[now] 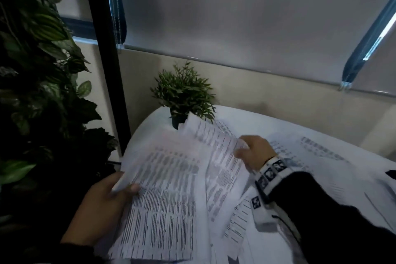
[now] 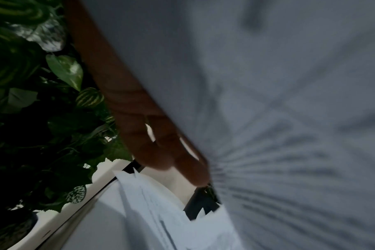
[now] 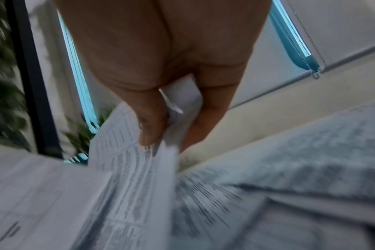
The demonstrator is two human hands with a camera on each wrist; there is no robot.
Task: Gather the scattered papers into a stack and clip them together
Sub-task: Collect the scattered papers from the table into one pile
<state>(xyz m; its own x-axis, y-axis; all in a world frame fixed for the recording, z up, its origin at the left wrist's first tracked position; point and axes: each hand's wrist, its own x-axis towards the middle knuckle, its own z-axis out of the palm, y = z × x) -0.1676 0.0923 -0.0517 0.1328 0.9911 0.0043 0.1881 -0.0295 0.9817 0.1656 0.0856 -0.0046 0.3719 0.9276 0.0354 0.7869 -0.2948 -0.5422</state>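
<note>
In front of the potted plant (image 1: 183,92): printed papers (image 1: 167,195), light, floppy, likely slippery. Left hand (image 1: 102,203) pinches their near-left edge; right hand (image 1: 255,152) pinches a sheet's far edge. Best gripped at edges.

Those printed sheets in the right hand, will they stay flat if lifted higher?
Probably not. The sheets already bow where the right hand pinches one edge, so expect flopping. They look loosely fanned, so some may slide apart.
</note>
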